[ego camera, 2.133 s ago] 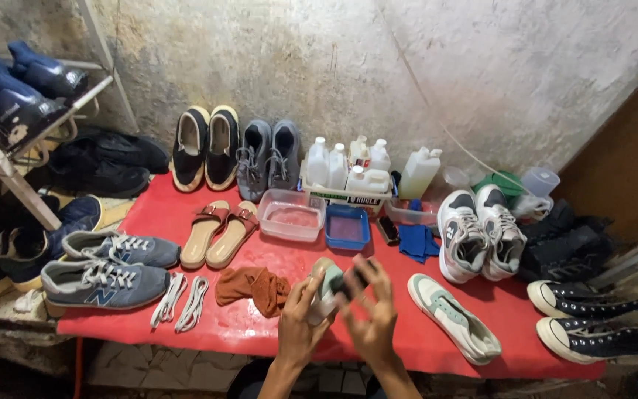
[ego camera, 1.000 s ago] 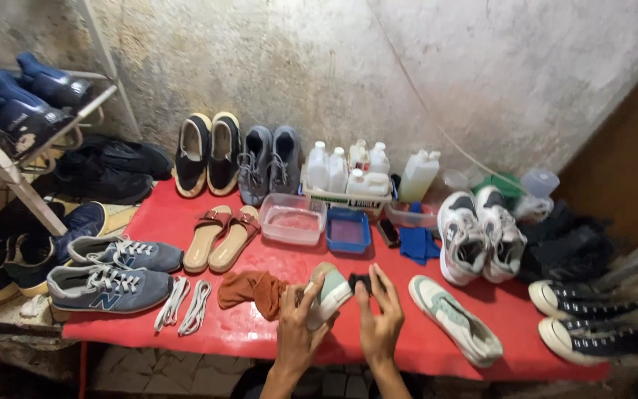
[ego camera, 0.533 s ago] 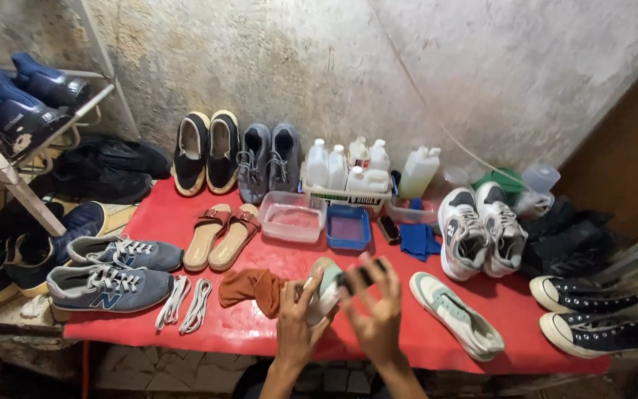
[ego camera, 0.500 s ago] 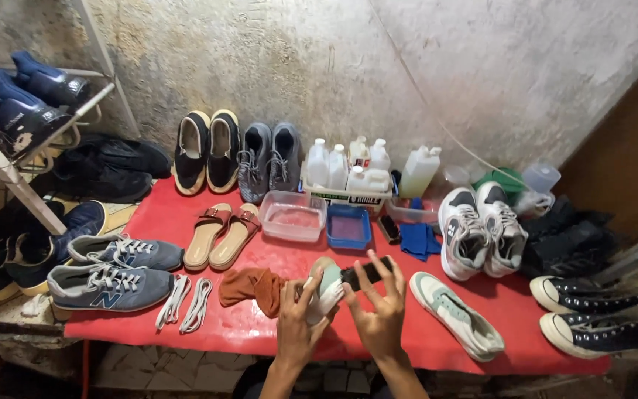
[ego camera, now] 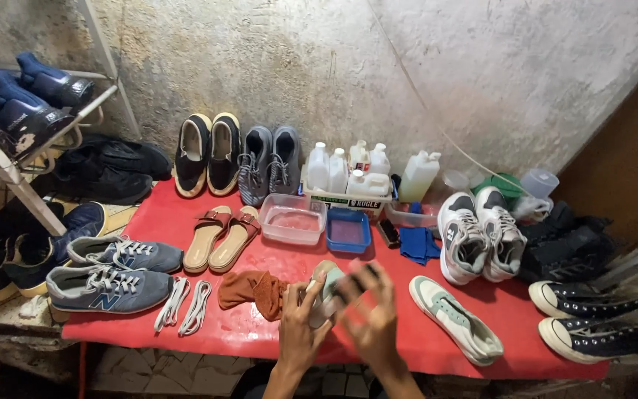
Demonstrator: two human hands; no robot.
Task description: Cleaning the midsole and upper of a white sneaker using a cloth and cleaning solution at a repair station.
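Head camera, looking down: a person's left hand (ego camera: pixel 300 325) is wrapped around a pale green-and-white sneaker (ego camera: pixel 324 290), lifted just above the near edge of a red table (ego camera: pixel 437 347), while the right hand (ego camera: pixel 372 314), blurred in motion, closes on a small dark brush (ego camera: pixel 354 279) pressed against the shoe's side. The matching sneaker (ego camera: pixel 455 318) lies alone on the red surface to the right, near the hands. An orange cloth (ego camera: pixel 254 288) sits crumpled just left of the held shoe, with loose white laces (ego camera: pixel 183 304) beyond it. Behind, a clear tub (ego camera: pixel 292 217) and a blue tray (ego camera: pixel 348 230) stand beside a basket of white bottles (ego camera: pixel 345 176). Blue-grey trainers (ego camera: pixel 108 270), tan sandals (ego camera: pixel 221 235), white-and-grey runners (ego camera: pixel 480 233) and black high-tops (ego camera: pixel 592 318) line the table. Judging by this, scrubbing is under way on one shoe; whether its mate has been cleaned cannot be told, and the other pairs wait on the table.
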